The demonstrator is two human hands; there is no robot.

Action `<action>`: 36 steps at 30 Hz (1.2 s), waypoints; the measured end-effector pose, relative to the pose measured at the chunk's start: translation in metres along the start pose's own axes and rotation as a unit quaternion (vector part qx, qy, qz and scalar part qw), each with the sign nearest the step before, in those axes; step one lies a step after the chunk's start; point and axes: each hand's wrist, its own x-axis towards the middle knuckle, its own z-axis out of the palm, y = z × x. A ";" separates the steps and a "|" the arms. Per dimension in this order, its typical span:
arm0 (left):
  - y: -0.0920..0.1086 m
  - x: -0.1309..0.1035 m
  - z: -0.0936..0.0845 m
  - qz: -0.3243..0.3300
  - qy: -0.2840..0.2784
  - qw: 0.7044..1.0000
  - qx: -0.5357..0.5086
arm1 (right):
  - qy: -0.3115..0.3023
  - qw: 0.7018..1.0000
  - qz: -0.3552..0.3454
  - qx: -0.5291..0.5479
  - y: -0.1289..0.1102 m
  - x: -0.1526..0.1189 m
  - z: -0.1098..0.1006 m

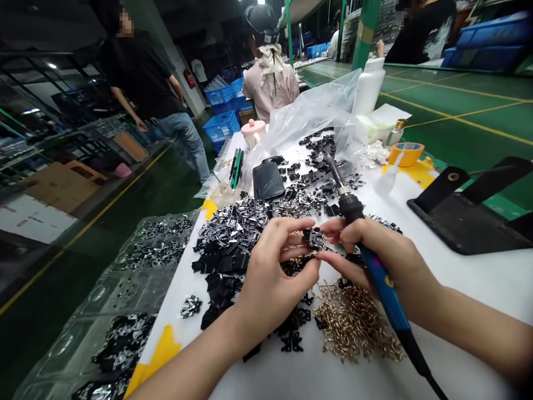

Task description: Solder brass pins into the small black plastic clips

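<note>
Between the fingertips of my left hand [277, 264] is a small black-and-silver part [314, 239], gripped by thumb and fingers. My right hand [383, 258] holds a blue-handled soldering iron [381, 283], its tip pointing up and away from me. The right fingertips also touch the small part. Just below my hands lies a pile of bent brass-coloured pins [353, 322]. Left of and behind my left hand spreads a heap of black and silver parts [233, 225]. Several flat black pieces [291, 339] lie near my left wrist.
A phone [268, 180] lies beyond the heap. Further back are a clear plastic bag [316, 111], a white bottle [368, 86] and a pink-lidded cup [253, 132]. Orange tape [406, 154] and a black metal stand [466, 205] are right. Clear trays [137, 278] hold parts at left; people are beyond.
</note>
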 end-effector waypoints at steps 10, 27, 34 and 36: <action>-0.003 0.002 -0.005 -0.017 -0.007 0.999 -0.030 | -0.016 1.000 -0.027 -0.002 0.001 0.004 -0.003; -0.010 0.004 -0.007 -0.054 -0.008 0.997 -0.048 | -0.004 0.997 0.012 0.073 0.002 0.006 -0.002; -0.008 0.003 -0.006 -0.049 -0.001 0.998 -0.027 | 0.007 0.995 0.042 0.089 0.004 0.006 0.001; -0.008 0.003 -0.005 -0.054 -0.003 0.998 -0.035 | 0.010 0.997 0.032 0.075 0.005 0.006 0.000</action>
